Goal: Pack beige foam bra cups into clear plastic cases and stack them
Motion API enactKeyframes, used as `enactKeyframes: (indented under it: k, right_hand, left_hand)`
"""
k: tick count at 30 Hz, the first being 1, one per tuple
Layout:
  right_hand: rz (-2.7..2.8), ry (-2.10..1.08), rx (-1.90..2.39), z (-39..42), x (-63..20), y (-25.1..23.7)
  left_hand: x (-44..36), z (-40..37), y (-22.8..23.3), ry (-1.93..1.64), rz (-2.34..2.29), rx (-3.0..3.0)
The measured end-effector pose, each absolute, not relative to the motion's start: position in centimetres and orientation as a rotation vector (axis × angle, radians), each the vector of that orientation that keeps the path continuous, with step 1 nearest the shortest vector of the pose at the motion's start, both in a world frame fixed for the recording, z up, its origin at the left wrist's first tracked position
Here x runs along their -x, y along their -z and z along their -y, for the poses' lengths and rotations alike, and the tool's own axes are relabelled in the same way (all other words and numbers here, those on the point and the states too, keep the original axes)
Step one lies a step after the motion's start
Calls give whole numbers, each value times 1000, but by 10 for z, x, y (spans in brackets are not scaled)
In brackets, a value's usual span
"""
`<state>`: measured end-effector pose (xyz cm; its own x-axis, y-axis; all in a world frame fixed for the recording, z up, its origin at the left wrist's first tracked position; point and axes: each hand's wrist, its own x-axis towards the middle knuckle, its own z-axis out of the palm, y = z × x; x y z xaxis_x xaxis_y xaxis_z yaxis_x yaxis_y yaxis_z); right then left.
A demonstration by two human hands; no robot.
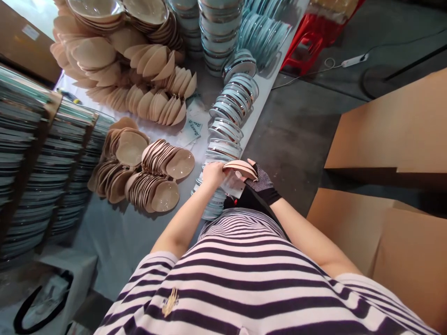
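Observation:
A pair of beige bra cups (pixel 240 168), nested one over the other, is held between my two hands near my waist. My left hand (pixel 212 174) is closed on their left end. Wearing a black, dotted fingerless glove, my right hand (pixel 262 180) grips the right end from below. A small clear plastic piece (pixel 233 185) hangs beneath the cups. Right behind my hands, a long row of clear, shiny plastic shells (pixel 225 130) runs along the table edge. Stacked beige bra cups (pixel 157 184) lie to the left of my left hand.
A bigger heap of beige cups (pixel 146 102) covers the back left of the table (pixel 115 237). Tall stacks of clear shells (pixel 220 32) stand behind. Large piles (pixel 31 177) rise at far left. Cardboard boxes (pixel 391 125) and a red stool (pixel 309 42) stand at right.

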<state>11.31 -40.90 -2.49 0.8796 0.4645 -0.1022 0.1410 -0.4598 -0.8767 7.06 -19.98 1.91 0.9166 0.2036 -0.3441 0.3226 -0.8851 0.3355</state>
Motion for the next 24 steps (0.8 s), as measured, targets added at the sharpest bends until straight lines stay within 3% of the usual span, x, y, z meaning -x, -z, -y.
enactKeyframes:
  k: [6,13,17,24]
  right_hand:
    - [150,-451,2019,390,-97,40]
    - [523,-362,2303,402,-104,27]
    - [817,-360,2447,411,-100,17]
    - [1038,-562,2533,378,-93,15]
  left_hand:
    - [-62,192,-15,290,-392,-2534]
    - [-47,174,-19,-3,-555,-2430]
    - [-47,173,-18,132,-840,-2379]
    - [-42,170,-13,305,-636,-2314]
